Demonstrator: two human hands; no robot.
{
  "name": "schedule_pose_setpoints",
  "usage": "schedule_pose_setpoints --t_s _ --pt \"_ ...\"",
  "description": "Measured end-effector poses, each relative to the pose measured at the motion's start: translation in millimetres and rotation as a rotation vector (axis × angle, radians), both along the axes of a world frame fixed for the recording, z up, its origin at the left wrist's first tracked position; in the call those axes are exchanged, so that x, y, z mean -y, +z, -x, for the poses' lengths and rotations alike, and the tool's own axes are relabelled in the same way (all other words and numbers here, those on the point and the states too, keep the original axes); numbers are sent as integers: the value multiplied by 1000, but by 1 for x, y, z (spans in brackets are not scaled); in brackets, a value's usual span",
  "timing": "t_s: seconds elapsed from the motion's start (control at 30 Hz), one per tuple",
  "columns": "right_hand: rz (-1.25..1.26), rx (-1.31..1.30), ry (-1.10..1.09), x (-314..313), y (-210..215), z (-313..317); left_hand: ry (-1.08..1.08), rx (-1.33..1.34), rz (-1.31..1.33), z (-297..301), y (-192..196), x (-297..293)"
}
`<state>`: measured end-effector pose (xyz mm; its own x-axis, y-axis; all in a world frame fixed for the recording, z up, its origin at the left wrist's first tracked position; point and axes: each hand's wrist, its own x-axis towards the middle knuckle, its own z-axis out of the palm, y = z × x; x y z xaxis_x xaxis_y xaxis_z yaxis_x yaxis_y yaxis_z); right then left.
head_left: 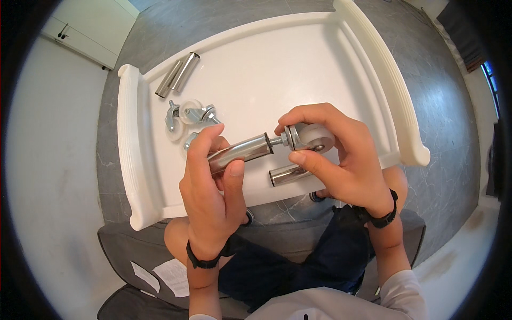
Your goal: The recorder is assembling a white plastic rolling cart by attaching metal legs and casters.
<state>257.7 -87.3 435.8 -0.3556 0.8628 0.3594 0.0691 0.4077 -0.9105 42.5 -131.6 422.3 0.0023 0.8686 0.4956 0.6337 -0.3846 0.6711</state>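
My left hand (210,186) is closed round a shiny metal tube (242,153), its dark-rimmed end pointing right. In my right hand (346,154) is a caster wheel (314,138) with a white wheel and a silver bracket, pinched between thumb and fingers. The caster's threaded stem (277,141) meets the tube's end, partly inserted; how deep it sits is hidden. Below my right hand, a second metal tube (288,175) lies on the white tray-like table, its right part covered by the hand.
The white table (266,69) has raised ridged sides. At its left lie several loose casters (184,114) and two metal tubes (178,74). Papers (173,277) rest on the grey sofa (122,250) under me. A white cabinet (90,29) stands at far left.
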Motion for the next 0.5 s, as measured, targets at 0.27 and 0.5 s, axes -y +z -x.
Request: schedule_pose_setpoints --t_s 0.27,0.5 --pt "132 14 37 7 1 5 32 -5 5 5 -3 1" --pt "129 28 84 6 3 1 -164 713 456 27 5 4"
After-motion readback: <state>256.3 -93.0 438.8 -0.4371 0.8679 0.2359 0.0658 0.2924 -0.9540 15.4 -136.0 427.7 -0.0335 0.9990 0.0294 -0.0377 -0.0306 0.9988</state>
